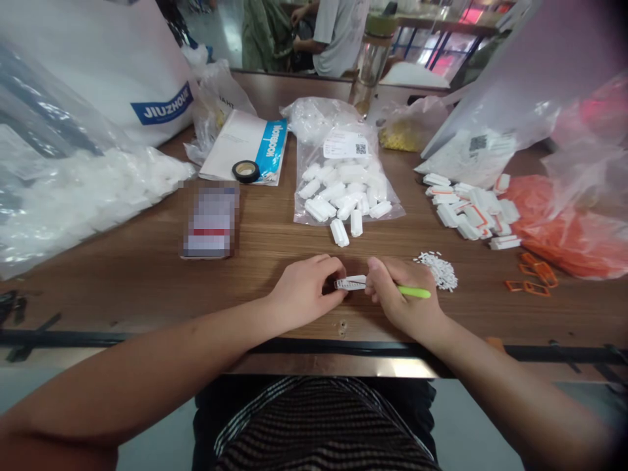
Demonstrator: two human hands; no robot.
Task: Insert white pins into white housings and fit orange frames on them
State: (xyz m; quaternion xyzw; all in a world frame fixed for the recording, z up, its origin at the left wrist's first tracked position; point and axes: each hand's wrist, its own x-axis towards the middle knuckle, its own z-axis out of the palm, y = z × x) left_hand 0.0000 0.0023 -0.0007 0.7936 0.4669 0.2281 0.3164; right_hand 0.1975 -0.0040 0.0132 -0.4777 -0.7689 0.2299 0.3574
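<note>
Near the table's front edge, my left hand (309, 288) pinches the left end of a small white plastic connector housing (352, 282) that has a row of slots. My right hand (405, 291) grips a tool with a bright green handle (415, 292), its thin tip close to the housing; whether the tip touches it I cannot tell. Just right of that hand lies a heap of tiny white pegs (441, 271). Beyond the hands, several white housings (346, 196) lie on and around a clear labelled bag (338, 124).
At right are a pile of white pieces with orange inserts (473, 209), loose orange frames (537, 271) and an orange-filled bag (564, 229). At left are a blurred phone (210, 222), a notebook (235, 144), black tape (246, 171) and a large bag of white parts (88, 196).
</note>
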